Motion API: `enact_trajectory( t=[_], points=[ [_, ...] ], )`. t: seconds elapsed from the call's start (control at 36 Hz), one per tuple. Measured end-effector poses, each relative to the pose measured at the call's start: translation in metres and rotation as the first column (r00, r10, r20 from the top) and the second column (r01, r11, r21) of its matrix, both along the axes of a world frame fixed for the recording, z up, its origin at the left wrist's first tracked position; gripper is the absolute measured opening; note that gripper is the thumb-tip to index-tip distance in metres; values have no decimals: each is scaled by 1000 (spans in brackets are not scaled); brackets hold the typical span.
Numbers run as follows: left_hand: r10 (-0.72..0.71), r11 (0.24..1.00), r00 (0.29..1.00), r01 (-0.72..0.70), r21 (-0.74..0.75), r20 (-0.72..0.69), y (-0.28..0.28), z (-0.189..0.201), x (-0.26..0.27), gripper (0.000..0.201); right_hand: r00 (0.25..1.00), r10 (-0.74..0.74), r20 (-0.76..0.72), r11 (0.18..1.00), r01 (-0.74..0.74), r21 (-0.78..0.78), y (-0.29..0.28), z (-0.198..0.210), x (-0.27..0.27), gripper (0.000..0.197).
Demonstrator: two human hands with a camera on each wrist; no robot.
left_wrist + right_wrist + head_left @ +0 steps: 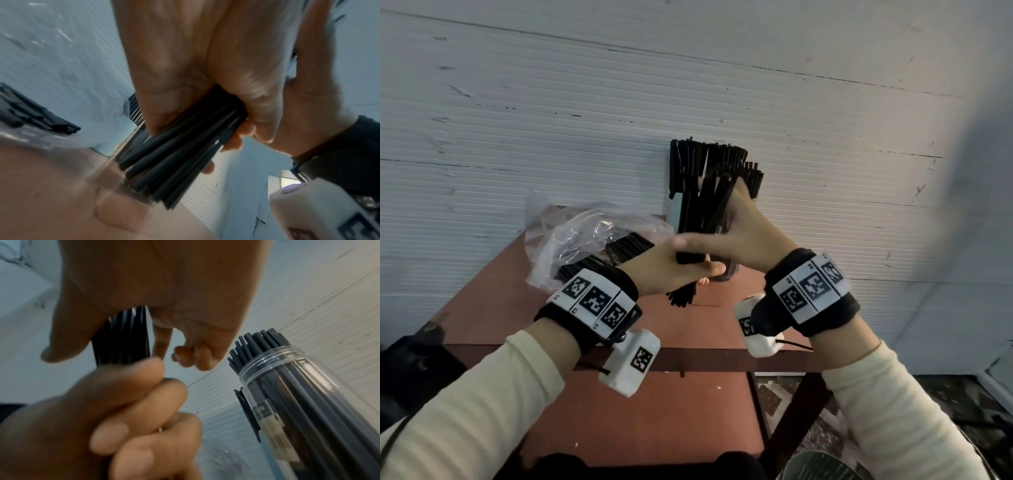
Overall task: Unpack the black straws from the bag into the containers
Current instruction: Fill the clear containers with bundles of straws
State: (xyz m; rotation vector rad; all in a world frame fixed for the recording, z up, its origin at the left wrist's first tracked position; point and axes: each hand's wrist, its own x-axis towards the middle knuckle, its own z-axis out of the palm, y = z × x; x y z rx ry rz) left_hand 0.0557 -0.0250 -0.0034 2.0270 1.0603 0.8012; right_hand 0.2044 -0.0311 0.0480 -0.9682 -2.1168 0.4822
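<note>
I note my left hand (671,267) wrapped around the lower end of a bundle of black straws (690,240) above the red-brown table (654,411), with my right hand (743,233) grasping the same bundle higher up. Behind it, a clear container (287,386) holds more straws upright. Left of the hands, the clear plastic bag (571,236) lies on the table with straws inside.

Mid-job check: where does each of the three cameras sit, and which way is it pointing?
Head: worn on the head, faces forward and down at the table; shows both forearms, left hand, right hand, straw bundle.
Left wrist: under the left hand, looking along it at the gripped straw bundle.
Right wrist: under the right hand, facing a clear container of straws.
Shared: all show both hands on the bundle.
</note>
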Motion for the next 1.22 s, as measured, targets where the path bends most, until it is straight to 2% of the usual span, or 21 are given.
enact_trajectory(
  t=[0.06, 0.17, 0.22, 0.31, 0.42, 0.47, 0.56, 0.61, 0.67, 0.78, 0.83, 1.08, 1.14, 1.22],
  points=[
    [-95, 995, 994, 94, -9, -45, -5, 7, 1, 19, 990, 142, 25, 988, -140, -68, -4, 0, 1, 54],
    [-107, 994, 989, 104, -30, -105, -5, 6, 3, 17, 984, 108, 138, 994, -104, -36, -1, -4, 0, 14],
    [-66, 998, 996, 65, -22, -68, -3, 5, 8, 16, 991, 104, 82, 994, -103, -22, 4, -3, 4, 10],
    [-7, 1000, 1000, 6, 11, 29, 2, 11, 17, 27, 994, 110, -17, 994, -109, 21, 13, 13, 14, 11],
    [206, 973, 953, -223, 56, 222, 22, 15, 29, 76, 979, -10, -205, 996, 28, 82, 42, 43, 37, 15],
    [251, 957, 926, -281, 68, 283, 35, 18, 35, 96, 951, -75, -301, 992, 102, 75, 57, 58, 48, 16],
    [247, 966, 938, -257, 10, 242, 63, 26, 41, 124, 906, -136, -401, 985, 166, 41, 74, 77, 59, 9],
    [230, 973, 953, -225, -50, 196, 80, 30, 42, 133, 896, -158, -415, 983, 184, 22, 84, 84, 63, 10],
    [203, 978, 967, -193, -82, 150, 94, 33, 42, 133, 902, -174, -396, 981, 192, 7, 93, 88, 65, 9],
    [123, 991, 990, -119, -54, 69, 109, 35, 38, 99, 901, -197, -387, 978, 208, -13, 112, 91, 68, 11],
    [112, 993, 991, -108, -54, 71, 111, 33, 34, 91, 906, -202, -372, 977, 215, -7, 119, 91, 69, 12],
    [115, 993, 991, -112, -46, 63, 121, 22, 27, 93, 949, -199, -244, 976, 214, 35, 142, 94, 64, 13],
    [119, 992, 991, -115, -52, 66, 122, 21, 27, 95, 968, -186, -168, 980, 195, 39, 145, 92, 58, 12],
    [125, 991, 989, -120, -61, 81, 121, 20, 27, 97, 986, -165, -8, 986, 165, 11, 150, 84, 46, 20]
  ],
)
